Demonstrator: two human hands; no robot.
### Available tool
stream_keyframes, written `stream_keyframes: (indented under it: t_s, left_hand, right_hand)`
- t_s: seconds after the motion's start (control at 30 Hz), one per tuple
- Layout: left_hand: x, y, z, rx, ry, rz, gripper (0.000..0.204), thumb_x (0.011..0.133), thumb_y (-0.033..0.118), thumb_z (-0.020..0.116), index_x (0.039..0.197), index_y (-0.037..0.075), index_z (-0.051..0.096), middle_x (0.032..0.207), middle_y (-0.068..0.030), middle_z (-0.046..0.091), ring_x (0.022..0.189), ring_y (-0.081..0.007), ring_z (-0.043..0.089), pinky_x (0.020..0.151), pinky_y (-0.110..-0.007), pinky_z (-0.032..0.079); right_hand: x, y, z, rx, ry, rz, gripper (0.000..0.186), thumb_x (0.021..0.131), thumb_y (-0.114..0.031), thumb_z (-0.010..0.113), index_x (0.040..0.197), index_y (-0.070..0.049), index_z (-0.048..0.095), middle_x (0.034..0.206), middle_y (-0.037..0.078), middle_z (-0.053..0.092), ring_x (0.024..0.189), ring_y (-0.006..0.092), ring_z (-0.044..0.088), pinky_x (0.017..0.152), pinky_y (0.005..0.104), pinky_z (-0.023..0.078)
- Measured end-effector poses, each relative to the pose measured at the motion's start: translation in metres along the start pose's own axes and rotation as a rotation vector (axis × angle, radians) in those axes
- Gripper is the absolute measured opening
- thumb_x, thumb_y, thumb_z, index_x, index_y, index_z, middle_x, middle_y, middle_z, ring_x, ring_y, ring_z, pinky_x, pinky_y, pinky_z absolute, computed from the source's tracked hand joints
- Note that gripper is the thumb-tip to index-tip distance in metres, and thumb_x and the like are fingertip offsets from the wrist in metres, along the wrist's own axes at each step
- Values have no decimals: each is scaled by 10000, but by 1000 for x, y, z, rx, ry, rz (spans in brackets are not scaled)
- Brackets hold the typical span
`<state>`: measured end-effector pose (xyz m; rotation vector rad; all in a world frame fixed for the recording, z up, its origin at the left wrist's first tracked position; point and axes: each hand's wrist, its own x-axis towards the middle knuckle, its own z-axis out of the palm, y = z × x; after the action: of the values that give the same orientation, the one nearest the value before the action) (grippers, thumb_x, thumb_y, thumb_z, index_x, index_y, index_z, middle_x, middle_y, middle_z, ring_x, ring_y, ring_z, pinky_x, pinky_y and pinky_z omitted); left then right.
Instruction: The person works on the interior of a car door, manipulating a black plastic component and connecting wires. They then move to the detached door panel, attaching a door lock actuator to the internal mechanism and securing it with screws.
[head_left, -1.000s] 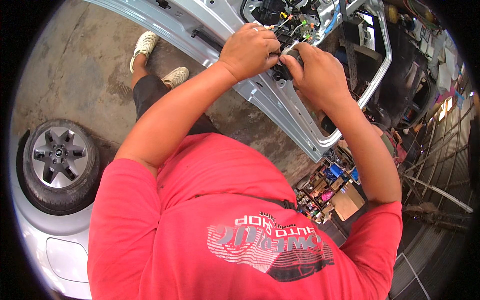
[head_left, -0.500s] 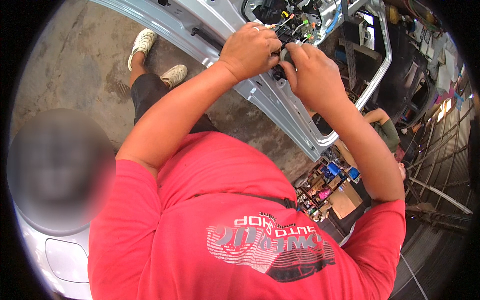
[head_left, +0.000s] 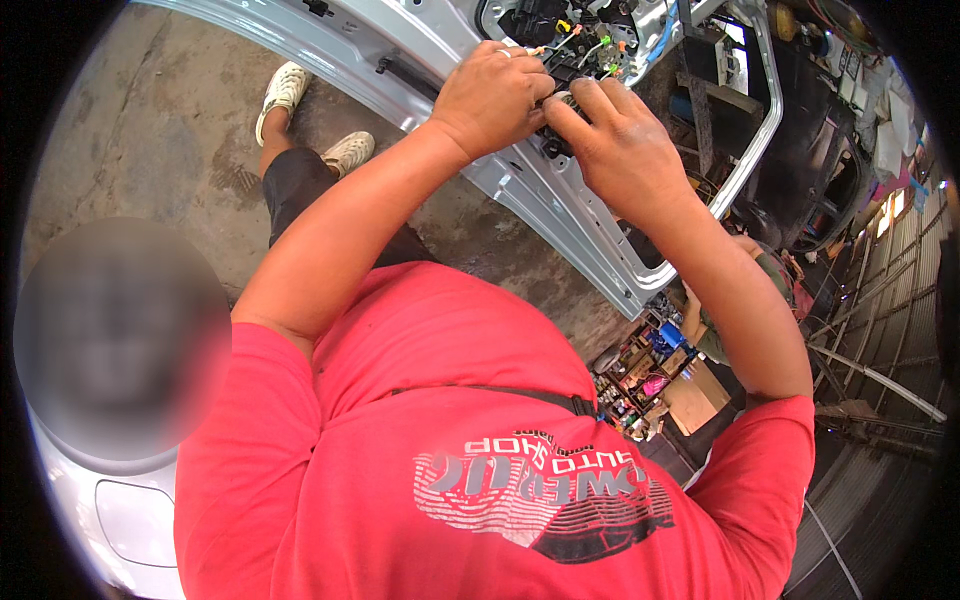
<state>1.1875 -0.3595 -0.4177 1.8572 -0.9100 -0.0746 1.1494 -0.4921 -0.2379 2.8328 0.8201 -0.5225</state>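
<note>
My left hand [head_left: 495, 95] is closed at the inner side of a silver car door [head_left: 413, 30], a ring on one finger; what its fingertips hold is hidden. My right hand [head_left: 620, 140] has its fingers bent round a small dark, roundish part [head_left: 560, 100], mostly covered by the fingers. Just beyond my hands the door's opening holds black mechanism pieces [head_left: 530, 25], thin rods with yellow, orange and green clips [head_left: 605, 45] and a blue cable [head_left: 655, 45].
A silver car body [head_left: 130, 520] sits at lower left, under a blurred patch. Another person [head_left: 775, 275] is partly hidden behind my right arm. Shelves with assorted items and cardboard [head_left: 690, 400] stand below the door; dark car parts [head_left: 820, 170] lie at the right.
My right hand's fingers have shifted left over the dark part, covering more of it. The other person has appeared behind my right arm and moved slightly.
</note>
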Motion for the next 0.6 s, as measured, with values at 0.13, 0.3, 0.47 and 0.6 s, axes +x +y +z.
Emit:
stream_keyframes:
  t_s: [0.13,0.3,0.47,0.6]
  left_hand:
    - [1,2,-1,30,4,13,161,815,276,797,870,126,773,954,-32,743,994,-254,711,986,-413,503]
    - [0,3,-1,23,-31,-16,183,813,286,814,877,121,764,963,-34,737,1006,-259,706,1007,-422,498]
    - [0,0,0,81,-4,33,164,846,317,788,866,154,801,966,-21,765,1017,-229,724,1001,-404,497]
    - [0,0,1,37,4,32,167,803,266,808,876,125,758,967,-29,741,1006,-261,713,1026,-420,496]
  right_hand:
    - [0,-4,2,126,-68,225,256,918,-167,723,1120,-80,592,994,133,659,972,361,693,810,487,584]
    - [10,-11,7,209,-253,657,262,968,-255,721,1060,-75,554,930,159,662,921,422,709,756,529,581]
    - [4,-19,12,142,-69,414,276,967,-274,718,1067,-67,565,949,154,670,933,413,714,777,516,587]
    - [2,-6,11,-10,19,114,300,964,-296,722,1071,-60,571,955,152,674,931,417,717,786,500,593]
